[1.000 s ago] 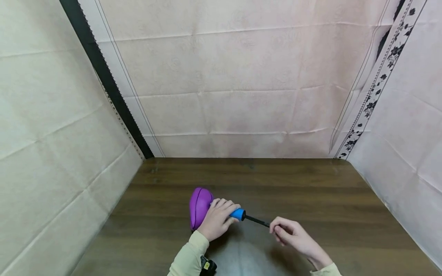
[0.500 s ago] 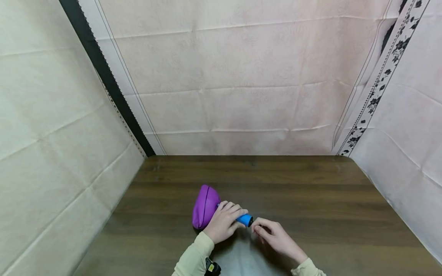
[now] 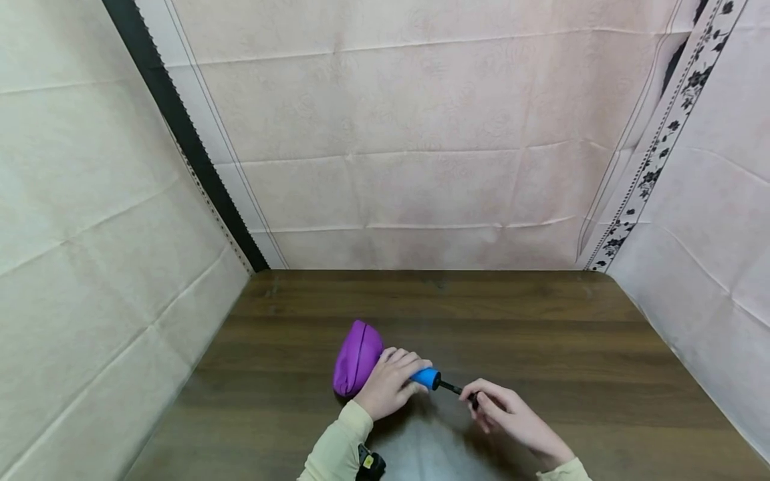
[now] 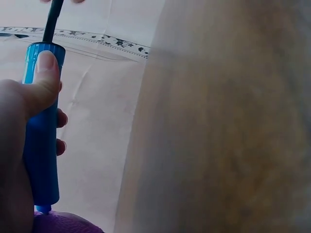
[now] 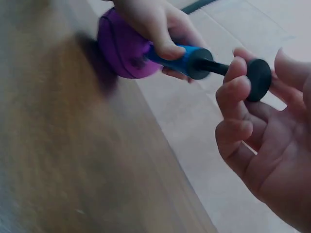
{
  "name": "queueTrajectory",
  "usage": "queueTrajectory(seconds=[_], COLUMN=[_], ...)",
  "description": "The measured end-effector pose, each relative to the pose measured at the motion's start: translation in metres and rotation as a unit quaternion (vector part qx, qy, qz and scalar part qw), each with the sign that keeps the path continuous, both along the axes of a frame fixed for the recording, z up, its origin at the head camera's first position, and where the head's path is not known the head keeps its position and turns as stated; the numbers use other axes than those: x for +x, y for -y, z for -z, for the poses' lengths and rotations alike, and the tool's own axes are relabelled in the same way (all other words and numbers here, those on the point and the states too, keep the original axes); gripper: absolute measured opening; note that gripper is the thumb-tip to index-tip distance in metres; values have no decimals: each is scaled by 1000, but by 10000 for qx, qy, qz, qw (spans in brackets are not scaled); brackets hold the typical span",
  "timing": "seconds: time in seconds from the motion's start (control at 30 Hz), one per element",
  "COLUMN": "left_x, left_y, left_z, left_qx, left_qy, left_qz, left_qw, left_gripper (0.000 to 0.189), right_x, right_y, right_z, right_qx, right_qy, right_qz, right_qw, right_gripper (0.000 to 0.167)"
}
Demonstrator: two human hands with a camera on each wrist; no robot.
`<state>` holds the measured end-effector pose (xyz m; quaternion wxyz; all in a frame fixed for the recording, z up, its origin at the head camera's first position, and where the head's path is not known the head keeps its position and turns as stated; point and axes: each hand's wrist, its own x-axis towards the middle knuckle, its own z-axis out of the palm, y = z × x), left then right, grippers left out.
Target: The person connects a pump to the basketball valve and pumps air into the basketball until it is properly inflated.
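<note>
A purple ball (image 3: 358, 359), creased and not fully round, sits at the far end of a blue hand pump (image 3: 426, 378). My left hand (image 3: 394, 382) grips the pump's barrel (image 4: 42, 145), the thumb lying along it near the black collar. In the left wrist view the pump's narrow tip meets the ball (image 4: 65, 223). The black plunger rod sticks partly out of the barrel. My right hand (image 3: 505, 414) holds the plunger's round black handle (image 5: 259, 80), fingers curled around the rod just behind that disc.
Pump and ball are held over a brown wood-grain table (image 3: 511, 321). Pale cloth walls (image 3: 391, 133) enclose it at the back and both sides. A black wrist device (image 3: 370, 464) is on my left wrist.
My right hand first moved in to the barrel, pushing the plunger in, then back out to the right, drawing the rod out. The left hand and ball shifted slightly right.
</note>
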<state>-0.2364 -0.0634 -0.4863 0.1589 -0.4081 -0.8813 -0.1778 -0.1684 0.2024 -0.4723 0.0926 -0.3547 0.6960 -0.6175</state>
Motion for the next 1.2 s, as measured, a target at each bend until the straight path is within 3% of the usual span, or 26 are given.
queueTrajectory(seconds=[0.23,0.37,0.53,0.77,0.97,1.07,1.2], left_x=[-2,4,10,19,24,23,21], left_y=[7,9,7,-6,-9,-8,-7], left_z=[-13,-18,-19,-18,-13,-11,-10], left_qx=[446,378,193,77,-18,-74,-119], left_qy=[665,843,532,187,-194,-236,-176], left_qz=[-47,-193,-395,-325,-489,-565,-595], left_qw=[9968,9955,9976,9993,9986,9981,9980], left_gripper=[33,32,31,31,31,32,32], right_x=[2,2,1,-9,-15,-15,-15], right_y=[-22,-25,-19,14,39,40,37], right_z=[-13,-13,-9,1,11,12,10], right_qx=[-743,-832,-882,-743,-785,-756,-333], right_qy=[-387,-429,-593,-188,-234,-177,-183], right_qz=[-184,-446,-452,-151,-77,49,266], right_qw=[9963,9946,9933,9969,9966,9970,9989], right_gripper=[39,37,31,18,17,18,18])
